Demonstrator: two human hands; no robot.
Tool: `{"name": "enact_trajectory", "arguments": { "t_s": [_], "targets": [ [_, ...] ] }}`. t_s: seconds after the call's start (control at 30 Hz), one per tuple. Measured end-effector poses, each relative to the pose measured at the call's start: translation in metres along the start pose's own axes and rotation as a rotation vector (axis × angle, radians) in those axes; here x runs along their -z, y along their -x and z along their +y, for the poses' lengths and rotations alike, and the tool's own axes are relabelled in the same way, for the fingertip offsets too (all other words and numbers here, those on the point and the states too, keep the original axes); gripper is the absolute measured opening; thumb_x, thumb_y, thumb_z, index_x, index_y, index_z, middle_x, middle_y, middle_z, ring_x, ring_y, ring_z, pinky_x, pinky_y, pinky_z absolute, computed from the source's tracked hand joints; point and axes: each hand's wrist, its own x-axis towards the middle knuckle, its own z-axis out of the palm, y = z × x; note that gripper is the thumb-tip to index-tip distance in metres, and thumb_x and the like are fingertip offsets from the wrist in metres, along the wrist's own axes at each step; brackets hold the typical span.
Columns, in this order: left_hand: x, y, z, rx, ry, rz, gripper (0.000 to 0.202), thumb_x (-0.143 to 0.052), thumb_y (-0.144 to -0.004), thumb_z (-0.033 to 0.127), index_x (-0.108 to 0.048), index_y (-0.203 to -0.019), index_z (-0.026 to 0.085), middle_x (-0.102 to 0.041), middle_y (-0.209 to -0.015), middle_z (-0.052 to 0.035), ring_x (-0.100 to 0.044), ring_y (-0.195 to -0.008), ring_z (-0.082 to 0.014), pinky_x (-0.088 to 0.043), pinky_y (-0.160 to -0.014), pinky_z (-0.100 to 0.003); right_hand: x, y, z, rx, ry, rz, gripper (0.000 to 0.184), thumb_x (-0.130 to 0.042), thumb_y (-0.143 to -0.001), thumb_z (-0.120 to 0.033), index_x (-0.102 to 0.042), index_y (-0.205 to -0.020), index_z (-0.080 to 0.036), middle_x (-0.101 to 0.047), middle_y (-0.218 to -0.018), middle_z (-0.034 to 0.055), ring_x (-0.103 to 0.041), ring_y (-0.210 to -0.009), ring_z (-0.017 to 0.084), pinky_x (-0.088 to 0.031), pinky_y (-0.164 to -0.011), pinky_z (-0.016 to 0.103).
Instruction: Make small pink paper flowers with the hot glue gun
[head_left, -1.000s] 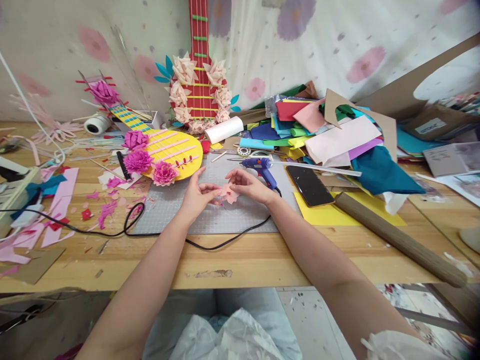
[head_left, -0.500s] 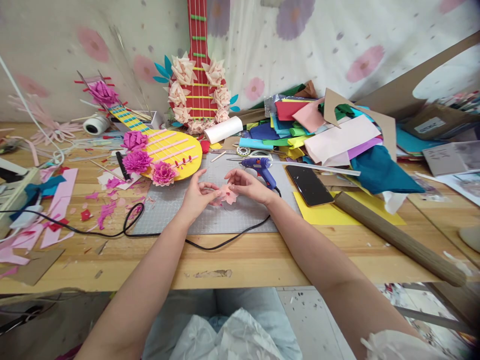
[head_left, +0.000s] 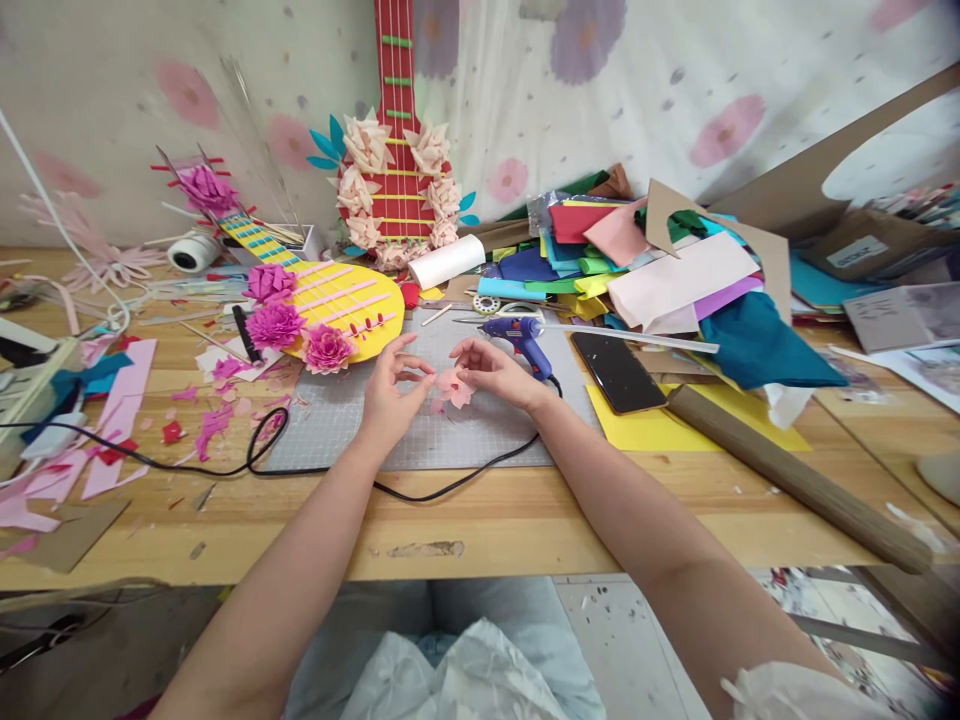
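Note:
Between my hands, over the cutting mat (head_left: pixel 330 425), is a small pale pink paper flower (head_left: pixel 455 390). My right hand (head_left: pixel 491 372) pinches it between thumb and fingers at its upper right side. To its left, my left hand (head_left: pixel 395 385) is curved with its fingers apart, the thumb tip close to the petals. No object shows in that hand. A blue glue gun (head_left: pixel 525 343) lies on the mat just behind my right hand, its cable running along the table in front of the mat.
A yellow paper guitar (head_left: pixel 349 300) with magenta flowers lies behind my left hand. A red one (head_left: pixel 397 190) stands against the curtain. On the right are a phone (head_left: pixel 619 372), a cardboard tube (head_left: pixel 795 475) and piled coloured paper (head_left: pixel 682 280). Pink scraps (head_left: pixel 214 430) lie left.
My left hand has drawn slightly left, away from the flower, so more of the petals show. My right hand stays in place holding the flower.

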Motion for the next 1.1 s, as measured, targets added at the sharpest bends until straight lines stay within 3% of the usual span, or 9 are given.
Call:
{"name": "enact_trajectory", "arguments": {
  "t_s": [0.1, 0.23, 1.1],
  "targets": [
    [0.0, 0.003, 0.004, -0.075, -0.12, -0.07, 0.057, -0.067, -0.072, 0.021, -0.047, -0.126, 0.023, -0.067, -0.079, 0.0004, -0.06, -0.087, -0.0146, -0.049, -0.08, -0.03, -0.001, -0.001, 0.002, 0.01, -0.023, 0.02, 0.036, -0.07, -0.071, -0.031, -0.048, -0.098, -0.019, -0.056, -0.076, -0.0031, -0.054, -0.065, 0.009, -0.044, -0.058, 0.023],
    [0.001, 0.004, 0.008, -0.07, -0.216, -0.087, 0.06, -0.068, -0.072, 0.023, -0.046, -0.128, 0.024, -0.069, -0.08, -0.0005, -0.058, -0.094, -0.0171, -0.047, -0.082, -0.031, -0.002, -0.002, 0.003, 0.014, -0.036, 0.04, 0.038, -0.072, -0.07, -0.032, -0.049, -0.097, -0.02, -0.056, -0.076, -0.0031, -0.054, -0.064, 0.01, -0.044, -0.057, 0.023],
    [0.0, 0.005, 0.012, -0.172, -0.316, -0.126, 0.064, -0.063, -0.072, 0.017, -0.041, -0.133, 0.024, -0.072, -0.085, 0.0004, -0.057, -0.093, -0.0177, -0.044, -0.087, -0.034, -0.005, -0.002, 0.005, 0.014, -0.04, 0.079, 0.037, -0.071, -0.069, -0.032, -0.048, -0.096, -0.02, -0.057, -0.077, -0.0029, -0.056, -0.063, 0.01, -0.045, -0.056, 0.023]
  ]
}}
